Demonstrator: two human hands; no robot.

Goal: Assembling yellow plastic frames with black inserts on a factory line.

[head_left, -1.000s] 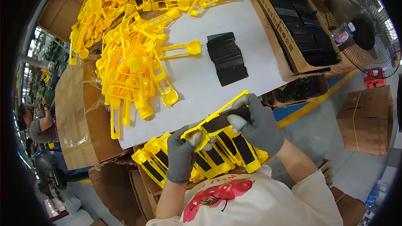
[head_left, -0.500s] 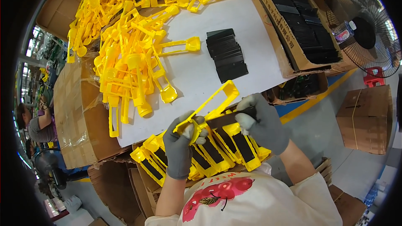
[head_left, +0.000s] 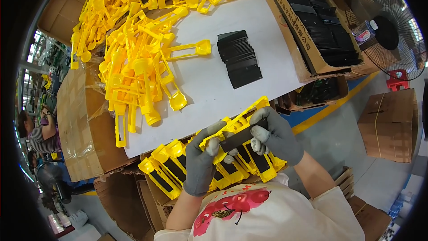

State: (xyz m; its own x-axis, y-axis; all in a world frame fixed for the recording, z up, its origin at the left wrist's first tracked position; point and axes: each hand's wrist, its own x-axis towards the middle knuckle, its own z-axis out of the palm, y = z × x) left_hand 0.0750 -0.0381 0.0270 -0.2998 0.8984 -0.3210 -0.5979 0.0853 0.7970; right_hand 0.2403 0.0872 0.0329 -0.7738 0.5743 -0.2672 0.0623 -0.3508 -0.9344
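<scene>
My left hand (head_left: 199, 160), in a grey glove with pale fingertips, is closed round one end of a yellow plastic frame (head_left: 259, 104). My right hand (head_left: 281, 139), gloved alike, pinches a flat black strip (head_left: 240, 139) by its right end. The strip lies slanted along the frame, its left end close to my left fingers. Whether it sits inside the frame I cannot tell. Under both hands, several yellow frames with black strips in them (head_left: 161, 181) lie side by side in a carton.
A large heap of yellow frames (head_left: 133, 73) covers the left and back of the white tabletop (head_left: 196, 100). A fanned stack of black strips (head_left: 240, 60) lies at its middle. On the right stand a carton of black strips (head_left: 307, 56), a fan (head_left: 385, 33) and a closed carton (head_left: 387, 125).
The yellow frame has tipped down and turned in my hands. My left hand has shifted right, and the black strip now lies along the frame.
</scene>
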